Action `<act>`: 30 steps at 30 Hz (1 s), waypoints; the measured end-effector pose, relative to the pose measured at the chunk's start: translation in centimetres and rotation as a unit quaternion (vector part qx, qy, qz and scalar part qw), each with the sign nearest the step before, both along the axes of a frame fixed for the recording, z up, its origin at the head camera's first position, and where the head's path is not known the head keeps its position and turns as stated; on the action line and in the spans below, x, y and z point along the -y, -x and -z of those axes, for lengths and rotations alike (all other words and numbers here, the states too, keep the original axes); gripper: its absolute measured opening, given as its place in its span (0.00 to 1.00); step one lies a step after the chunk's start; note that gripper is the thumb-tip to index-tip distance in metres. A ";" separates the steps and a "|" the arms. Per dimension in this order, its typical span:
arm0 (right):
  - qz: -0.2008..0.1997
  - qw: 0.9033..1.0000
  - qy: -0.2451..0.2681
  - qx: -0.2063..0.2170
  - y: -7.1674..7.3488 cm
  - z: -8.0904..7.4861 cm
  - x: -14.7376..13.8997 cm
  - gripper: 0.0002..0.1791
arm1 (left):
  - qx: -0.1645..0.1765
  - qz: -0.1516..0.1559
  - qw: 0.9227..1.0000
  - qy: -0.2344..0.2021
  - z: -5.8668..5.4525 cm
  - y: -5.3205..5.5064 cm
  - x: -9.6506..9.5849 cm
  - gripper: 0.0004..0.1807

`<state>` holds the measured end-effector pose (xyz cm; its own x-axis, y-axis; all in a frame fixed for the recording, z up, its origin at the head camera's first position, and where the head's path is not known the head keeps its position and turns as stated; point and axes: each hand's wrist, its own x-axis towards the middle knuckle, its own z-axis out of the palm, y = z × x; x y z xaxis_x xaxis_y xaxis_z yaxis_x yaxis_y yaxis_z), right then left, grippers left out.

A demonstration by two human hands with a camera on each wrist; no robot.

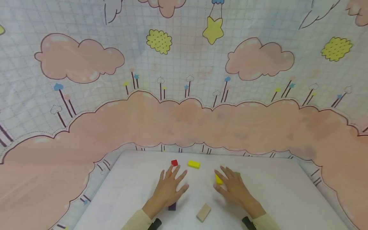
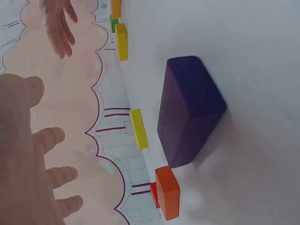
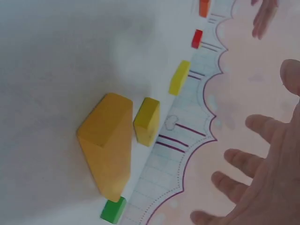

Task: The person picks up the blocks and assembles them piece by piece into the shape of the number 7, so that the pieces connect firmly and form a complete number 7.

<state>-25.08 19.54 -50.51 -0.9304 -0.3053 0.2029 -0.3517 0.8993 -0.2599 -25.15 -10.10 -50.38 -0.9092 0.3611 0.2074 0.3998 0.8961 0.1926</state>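
Observation:
My left hand [image 1: 167, 189] is held over the white table with its fingers spread, holding nothing. A purple block [image 2: 187, 112] stands below its wrist, partly covered in the head view. An orange block [image 2: 168, 193] shows between its fingers in the head view, and a small red block [image 1: 174, 163] sits just beyond the fingertips. My right hand [image 1: 235, 189], fingers apart, holds nothing. Near it are a yellow block [image 1: 218, 180], a green block [image 1: 237, 174] partly hidden by the hand, and an orange-yellow block [image 3: 108, 140] that I cannot make out in the head view.
A plain wooden block [image 1: 203, 212] lies between the forearms, near the front. Another yellow block [image 1: 194, 164] lies towards the back of the white tabletop [image 1: 138, 166]. Behind it hangs a cloth [image 1: 184, 124] printed with clouds and stars.

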 end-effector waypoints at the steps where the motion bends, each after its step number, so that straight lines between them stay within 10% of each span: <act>1: -0.004 1.000 0.004 0.002 -0.1 0.1 0.0 0.34 | 0.001 0.002 1.000 -0.002 0.1 -0.2 0.1 0.33; 30: -0.015 0.989 0.109 0.096 -2.7 0.8 0.7 0.29 | 0.049 0.002 0.997 -0.060 0.8 -2.7 1.7 0.35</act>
<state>-22.40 18.80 -51.29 -0.9492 -0.3027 0.0865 -0.3031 0.8045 -0.5107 -22.46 -11.84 -51.21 -0.9260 0.3426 0.1587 0.3770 0.8630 0.3362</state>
